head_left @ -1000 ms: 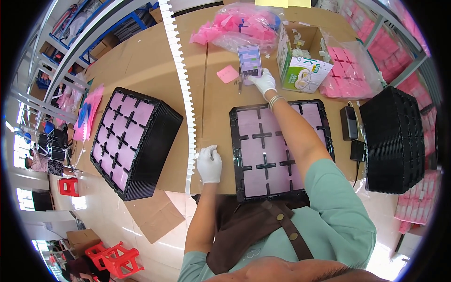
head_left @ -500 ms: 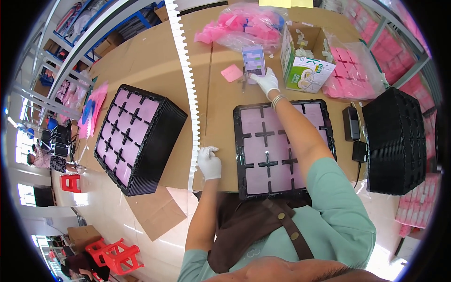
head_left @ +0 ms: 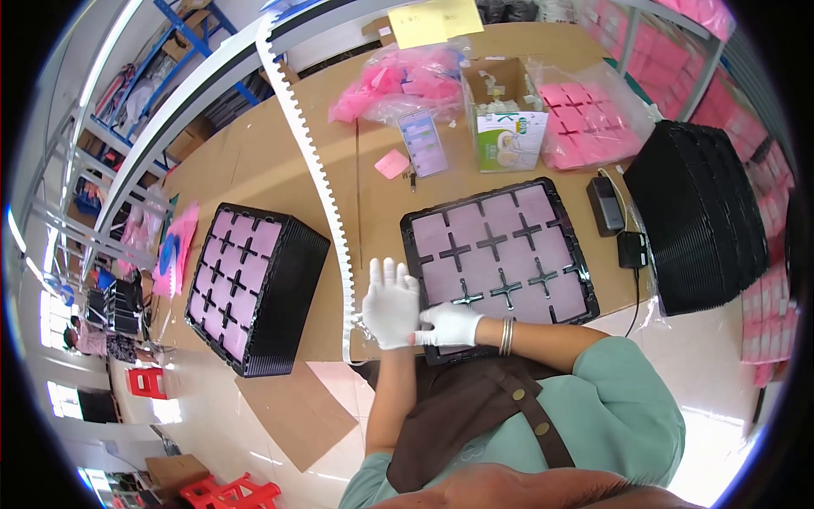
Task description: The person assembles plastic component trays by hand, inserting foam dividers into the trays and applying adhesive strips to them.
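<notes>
My left hand (head_left: 391, 304) wears a white glove and is raised at the table's front edge. Its palm faces up and its fingers are stretched out, holding nothing. Against the base of that palm is my right hand (head_left: 451, 327), also gloved, with thumb and fingers at the left glove's edge; the exact pinch is partly hidden. Under and beyond my right hand lies a black tray (head_left: 585, 293) with pale purple sheets (head_left: 487, 237) between its black cross-shaped dividers.
To the left, a tall stack of black trays (head_left: 284, 314) has purple sheets on top. Another black stack (head_left: 695, 220) stands at right beside a black power adapter (head_left: 632, 250). Farther back are a phone (head_left: 423, 144), a pink note (head_left: 392, 164), an open carton (head_left: 511, 140) and bagged pink pieces (head_left: 585, 123).
My right hand has left the phone and come back to my left hand. My left hand has turned palm up with its fingers spread. The view has shifted and tilted.
</notes>
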Tool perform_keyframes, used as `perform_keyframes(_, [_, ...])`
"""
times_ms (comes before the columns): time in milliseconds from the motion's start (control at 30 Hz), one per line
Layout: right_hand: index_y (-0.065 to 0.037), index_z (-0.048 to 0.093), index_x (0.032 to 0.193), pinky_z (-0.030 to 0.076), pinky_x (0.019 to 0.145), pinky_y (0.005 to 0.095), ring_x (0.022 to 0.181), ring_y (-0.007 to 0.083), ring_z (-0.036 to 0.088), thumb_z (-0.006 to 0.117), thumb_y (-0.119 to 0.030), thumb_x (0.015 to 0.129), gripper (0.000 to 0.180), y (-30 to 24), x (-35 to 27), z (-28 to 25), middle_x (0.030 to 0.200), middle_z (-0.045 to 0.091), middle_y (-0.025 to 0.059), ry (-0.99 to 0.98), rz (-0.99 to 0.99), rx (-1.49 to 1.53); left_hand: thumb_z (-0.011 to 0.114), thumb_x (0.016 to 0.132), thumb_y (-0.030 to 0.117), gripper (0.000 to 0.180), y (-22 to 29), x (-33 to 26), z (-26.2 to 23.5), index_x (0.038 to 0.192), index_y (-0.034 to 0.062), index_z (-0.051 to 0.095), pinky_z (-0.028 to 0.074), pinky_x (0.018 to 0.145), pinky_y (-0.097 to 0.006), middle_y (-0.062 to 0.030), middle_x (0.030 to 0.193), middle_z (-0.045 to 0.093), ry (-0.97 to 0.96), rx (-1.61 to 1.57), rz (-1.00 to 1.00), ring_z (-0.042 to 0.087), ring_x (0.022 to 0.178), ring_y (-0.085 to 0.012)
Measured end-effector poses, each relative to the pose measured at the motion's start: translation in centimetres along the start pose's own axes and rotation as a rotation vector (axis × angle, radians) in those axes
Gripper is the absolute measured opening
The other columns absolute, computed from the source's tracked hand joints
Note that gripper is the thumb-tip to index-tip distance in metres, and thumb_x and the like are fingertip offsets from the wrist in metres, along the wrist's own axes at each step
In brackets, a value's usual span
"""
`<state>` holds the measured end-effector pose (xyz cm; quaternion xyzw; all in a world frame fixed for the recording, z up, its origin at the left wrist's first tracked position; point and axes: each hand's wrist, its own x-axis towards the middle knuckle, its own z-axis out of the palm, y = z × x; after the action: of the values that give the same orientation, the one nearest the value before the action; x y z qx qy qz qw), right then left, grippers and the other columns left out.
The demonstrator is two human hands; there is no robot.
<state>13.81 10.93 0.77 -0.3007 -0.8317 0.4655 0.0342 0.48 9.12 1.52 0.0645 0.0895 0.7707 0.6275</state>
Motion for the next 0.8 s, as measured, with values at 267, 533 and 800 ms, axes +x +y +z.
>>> perform_keyframes(267, [0.003,0.062,0.083,0.046,0.062,0.0295,0.062,0.0129,0.053,0.061,-0.052,0.086,0.055,-1.3,-1.6,4.9,0.067,0.061,0.0079,0.233,-0.119,0.564,0.053,0.089,0.048,0.054,0.5,-2.6,4.0,0.132,0.0169,0.047,0.038,0.097,-0.043,-0.0055,0.133,0.050,-0.029,-0.078,-0.021,0.048,0.118,-0.0254])
perform_keyframes(533, [0.001,0.060,0.081,0.044,0.061,0.0354,0.060,0.0171,0.054,0.057,-0.033,0.091,0.036,-2.8,-4.2,4.3,0.068,0.061,0.0133,-0.321,-0.368,0.446,0.031,0.088,0.069,0.065,0.2,-5.8,6.7,0.141,0.0314,0.034,0.034,0.097,-0.053,0.0008,0.146,0.033,-0.040,0.174,0.027,0.040,0.124,-0.0271])
perform_keyframes(800, [-0.002,0.062,0.090,0.047,0.067,0.0368,0.070,0.0318,0.062,0.060,-0.047,0.086,0.045,-2.6,-5.2,4.4,0.075,0.063,0.0168,0.193,-0.092,0.464,0.047,0.095,0.036,0.048,0.2,-5.5,1.6,0.127,0.0001,0.048,0.043,0.088,-0.035,-0.0142,0.124,0.052,-0.042,1.617,0.675,0.056,0.101,-0.0254])
